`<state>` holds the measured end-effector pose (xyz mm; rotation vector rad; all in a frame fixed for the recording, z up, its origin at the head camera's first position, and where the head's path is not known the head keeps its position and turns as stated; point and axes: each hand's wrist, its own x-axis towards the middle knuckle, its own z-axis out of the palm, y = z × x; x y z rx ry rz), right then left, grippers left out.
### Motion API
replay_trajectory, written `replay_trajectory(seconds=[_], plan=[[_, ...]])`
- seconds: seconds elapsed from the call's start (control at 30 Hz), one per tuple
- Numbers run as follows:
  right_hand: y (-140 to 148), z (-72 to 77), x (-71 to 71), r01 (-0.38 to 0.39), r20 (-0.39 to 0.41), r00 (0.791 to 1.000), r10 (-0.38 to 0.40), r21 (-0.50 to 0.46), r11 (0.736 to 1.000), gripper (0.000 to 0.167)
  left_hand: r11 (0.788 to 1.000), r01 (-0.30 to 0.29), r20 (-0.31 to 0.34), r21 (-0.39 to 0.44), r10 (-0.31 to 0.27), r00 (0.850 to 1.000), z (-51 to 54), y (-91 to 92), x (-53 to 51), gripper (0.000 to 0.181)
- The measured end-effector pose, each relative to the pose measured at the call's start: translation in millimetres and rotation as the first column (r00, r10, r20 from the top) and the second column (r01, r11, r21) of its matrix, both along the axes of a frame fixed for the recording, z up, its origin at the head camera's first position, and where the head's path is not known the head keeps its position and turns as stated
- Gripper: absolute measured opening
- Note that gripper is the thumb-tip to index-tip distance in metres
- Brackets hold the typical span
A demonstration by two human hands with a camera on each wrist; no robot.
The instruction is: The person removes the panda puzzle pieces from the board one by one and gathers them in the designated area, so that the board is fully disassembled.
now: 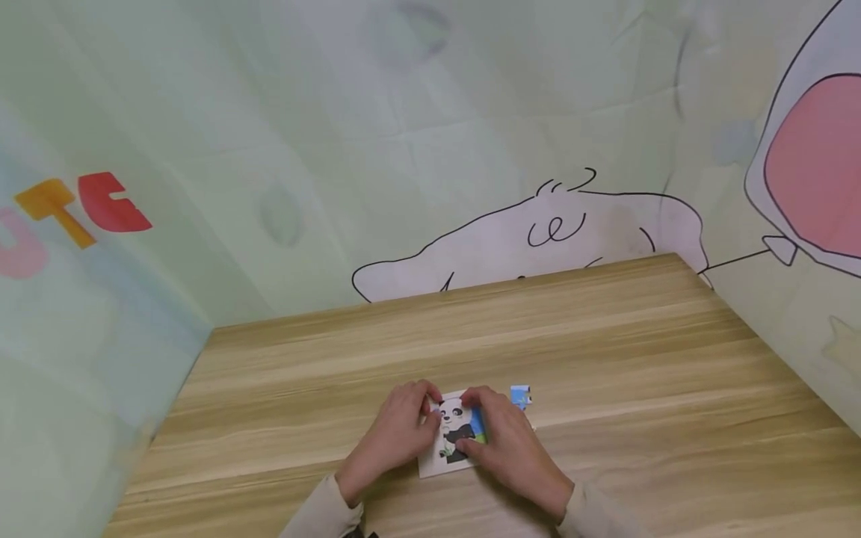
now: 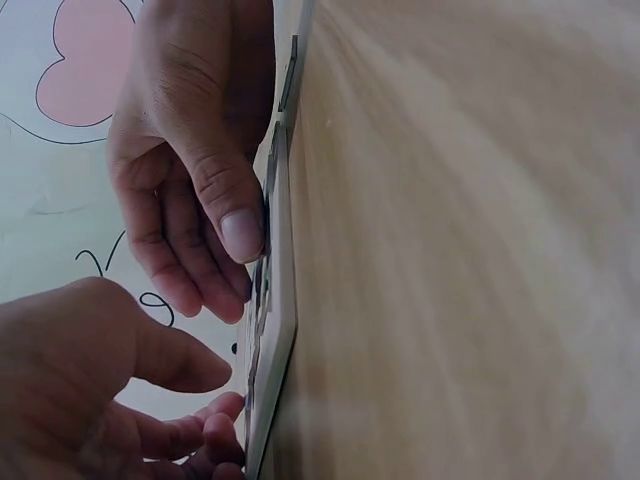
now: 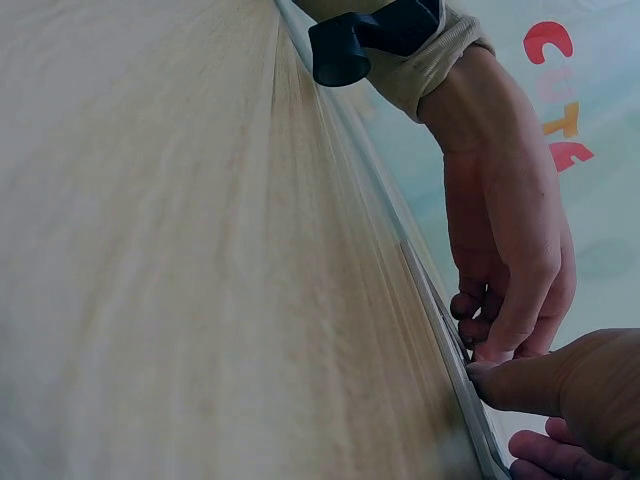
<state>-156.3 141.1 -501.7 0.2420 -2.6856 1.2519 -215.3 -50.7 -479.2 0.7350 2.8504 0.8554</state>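
A panda jigsaw puzzle (image 1: 460, 433) lies in a white tray (image 1: 430, 468) on the table. My left hand (image 1: 397, 427) is at the puzzle's upper left; its fingertips touch the tray and its thumb stands apart from them in the left wrist view. Over the right part, my right hand (image 1: 510, 441) rests its thumb on the panda's body, with its fingers bent near the head. Just beyond the right hand lies a loose blue puzzle piece (image 1: 520, 396). The right hand covers part of the puzzle's right side. From the side, the tray (image 2: 285, 310) looks thin and flat.
The wood-grain table (image 1: 303, 359) runs back to a printed cloth wall (image 1: 323, 149) with cartoon drawings. More cloth closes off the left and right sides. A black device (image 3: 340, 50) is strapped at the left wrist.
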Motion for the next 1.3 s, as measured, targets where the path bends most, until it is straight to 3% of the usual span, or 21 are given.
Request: replay_trajectory(seconds=[0.2,0.6,0.83,1.3], plan=[[0,1.1,-0.2,-0.003,-0.003,1.0,0.003,0.004,1.0,0.055,0.999,-0.012,0.014,0.042,0.011,1.0,-1.0,0.3,-1.4,0.016],[1,-1.3,0.0,-0.01,-0.013,1.0,0.01,0.006,1.0,0.055,0.999,-0.034,0.038,0.029,0.032,0.999,3.9,2.8,0.8,0.014],[1,-0.9,-0.2,-0.015,-0.015,1.0,0.015,0.0,1.0,0.054,0.987,-0.113,0.162,0.115,0.093,0.982,10.7,5.0,-3.7,0.012],[3,-0.6,-1.5,-0.017,-0.003,1.0,0.016,-0.031,0.999,0.055,0.977,-0.144,0.198,0.158,0.112,0.974,6.7,9.9,-10.1,0.005]])
